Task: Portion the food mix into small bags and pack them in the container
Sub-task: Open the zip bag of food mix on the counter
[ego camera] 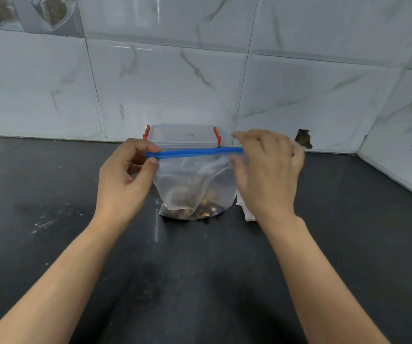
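Observation:
A small clear zip bag (195, 180) with a blue zip strip along its top stands on the dark counter, brown food mix pooled in its bottom. My left hand (125, 175) pinches the left end of the blue strip between thumb and fingers. At the right end, my right hand (267, 170) pinches the strip and upper corner. Behind the bag, against the wall, sits a clear plastic container (182, 136) with red clips, its lid on.
A white piece of plastic or paper (246, 209) lies on the black counter (51, 194) just right of the bag, partly behind my right wrist. Marble-look tiled walls close the back and right side, with a chipped hole (303, 138) low in the back wall.

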The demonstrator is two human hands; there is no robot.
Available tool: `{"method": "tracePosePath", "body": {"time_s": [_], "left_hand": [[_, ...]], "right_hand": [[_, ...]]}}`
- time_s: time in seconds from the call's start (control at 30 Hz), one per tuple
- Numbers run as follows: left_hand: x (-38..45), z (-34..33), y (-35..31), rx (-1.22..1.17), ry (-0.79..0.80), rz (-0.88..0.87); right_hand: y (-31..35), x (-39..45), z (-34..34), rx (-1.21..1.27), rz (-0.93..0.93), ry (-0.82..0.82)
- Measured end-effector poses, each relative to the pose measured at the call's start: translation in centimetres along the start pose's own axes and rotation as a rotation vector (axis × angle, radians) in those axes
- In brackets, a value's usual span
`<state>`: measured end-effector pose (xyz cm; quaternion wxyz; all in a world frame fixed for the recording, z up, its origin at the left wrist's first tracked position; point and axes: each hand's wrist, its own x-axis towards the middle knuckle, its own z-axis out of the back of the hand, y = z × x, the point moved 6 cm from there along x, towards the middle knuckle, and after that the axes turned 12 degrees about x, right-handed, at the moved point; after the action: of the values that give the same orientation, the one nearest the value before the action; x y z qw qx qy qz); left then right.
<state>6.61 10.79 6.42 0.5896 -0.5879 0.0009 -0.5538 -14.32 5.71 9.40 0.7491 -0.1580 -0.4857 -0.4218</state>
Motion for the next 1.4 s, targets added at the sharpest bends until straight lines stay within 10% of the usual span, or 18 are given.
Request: {"method": "tracePosePath", "body": {"time_s": [0.4,0.73,1.13,1.4], "left_hand": [[0.8,-3.1,-0.8,0.244,0.841,0.122],[2.1,-2.4,-1.9,0.599,0.188,-0.049],[-1.5,-6.7,0.1,0.592,0.340,-0.180],[-2.0,-8.9,5.1,0.435,0.614,0.272]], "right_hand": [[5.0,-4.6,-0.4,0.109,0.463,-0.213],[6.1,-7.4,-1.2,0.049,0.547,0.096],[2.6,-4.6,-6.9,-0.088,0.091,0.710],[2.5,-3.1,-10.4,-0.101,0.089,0.799]]}}
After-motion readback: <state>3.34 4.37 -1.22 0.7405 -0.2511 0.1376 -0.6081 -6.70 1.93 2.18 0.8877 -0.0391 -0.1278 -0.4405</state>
